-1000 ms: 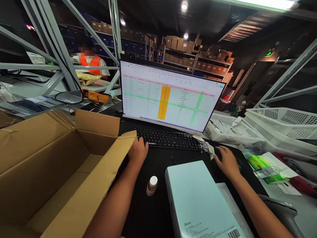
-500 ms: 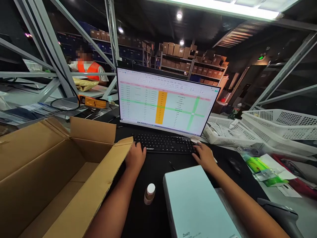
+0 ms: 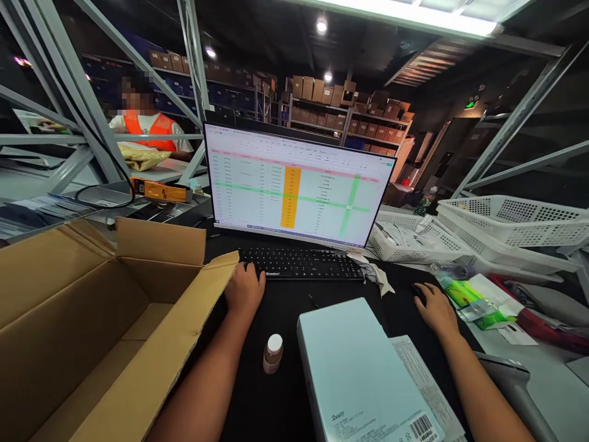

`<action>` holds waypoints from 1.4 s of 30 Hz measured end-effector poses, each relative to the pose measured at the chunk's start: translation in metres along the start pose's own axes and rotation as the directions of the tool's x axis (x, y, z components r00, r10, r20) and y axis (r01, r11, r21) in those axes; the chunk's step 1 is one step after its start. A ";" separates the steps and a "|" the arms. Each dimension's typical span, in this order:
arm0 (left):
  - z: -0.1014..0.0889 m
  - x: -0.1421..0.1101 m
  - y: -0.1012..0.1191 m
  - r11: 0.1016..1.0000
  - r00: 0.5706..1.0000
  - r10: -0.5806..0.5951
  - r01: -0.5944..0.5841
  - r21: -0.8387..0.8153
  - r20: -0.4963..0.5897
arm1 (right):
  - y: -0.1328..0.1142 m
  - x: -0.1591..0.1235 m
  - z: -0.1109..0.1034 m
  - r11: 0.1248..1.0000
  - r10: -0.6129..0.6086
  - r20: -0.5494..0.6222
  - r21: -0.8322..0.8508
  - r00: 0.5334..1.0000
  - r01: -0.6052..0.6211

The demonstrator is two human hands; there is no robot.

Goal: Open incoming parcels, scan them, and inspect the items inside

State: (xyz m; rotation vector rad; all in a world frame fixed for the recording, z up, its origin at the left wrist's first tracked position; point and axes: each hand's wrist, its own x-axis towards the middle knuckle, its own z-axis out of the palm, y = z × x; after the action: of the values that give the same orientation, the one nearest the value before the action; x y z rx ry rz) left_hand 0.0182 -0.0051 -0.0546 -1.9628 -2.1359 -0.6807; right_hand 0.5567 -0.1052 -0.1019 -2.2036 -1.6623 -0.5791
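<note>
My left hand (image 3: 245, 287) rests at the left end of a black keyboard (image 3: 304, 264), fingers apart, partly behind the flap of an open cardboard box (image 3: 161, 245). On the dark desk mat to the right, my right hand (image 3: 438, 313) is over a black computer mouse (image 3: 418, 292), which it mostly covers. A monitor (image 3: 248, 184) showing a spreadsheet with an orange column and green highlight stands behind the keyboard. Between my forearms are a small white-capped bottle (image 3: 273, 356), upright, and a pale blue box (image 3: 345, 350) lying flat.
White perforated baskets (image 3: 510, 212) stand at the right, near a green packet (image 3: 483, 307). A grey handheld scanner (image 3: 510, 380) lies beside my right forearm. A printed sheet in plastic (image 3: 423, 374) sits by the blue box. Beyond the metal frame is a person in an orange vest (image 3: 150, 130).
My right hand has moved right, from the keyboard's right end onto the mouse, uncovering a crumpled tissue there. My left hand stays at the keyboard. The view has shifted slightly.
</note>
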 end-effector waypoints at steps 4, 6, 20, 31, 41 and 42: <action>0.005 0.001 -0.001 1.000 1.000 -0.005 0.005 -0.011 -0.019 | 0.004 0.000 0.004 1.000 0.000 -0.012 -0.001 1.000 0.000; 0.007 0.002 -0.002 1.000 1.000 -0.009 0.009 -0.020 -0.023 | 0.008 0.001 0.007 1.000 -0.003 -0.005 -0.001 1.000 0.003; -0.003 0.026 0.054 0.862 0.852 0.498 -0.464 -0.205 0.160 | 0.016 0.000 0.016 1.000 0.021 0.011 0.007 1.000 -0.021; 0.026 0.045 0.102 0.809 0.770 0.588 -0.554 -0.197 0.248 | 0.020 0.008 0.040 0.995 0.027 -0.082 0.099 0.996 -0.019; 0.036 0.041 0.103 0.798 0.761 0.603 -0.568 -0.204 0.241 | 0.015 -0.001 0.027 0.998 0.045 -0.040 0.033 0.998 -0.044; 0.036 0.041 0.103 0.799 0.764 0.601 -0.566 -0.202 0.236 | 0.014 -0.001 0.026 0.999 0.044 -0.038 0.033 0.998 -0.043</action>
State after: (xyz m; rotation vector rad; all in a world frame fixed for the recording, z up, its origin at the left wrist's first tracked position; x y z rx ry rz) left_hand 0.1204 0.0507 -0.0472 -2.7447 -1.4526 -0.4239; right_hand 0.5735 -0.0974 -0.1249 -2.1858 -1.5895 -0.5761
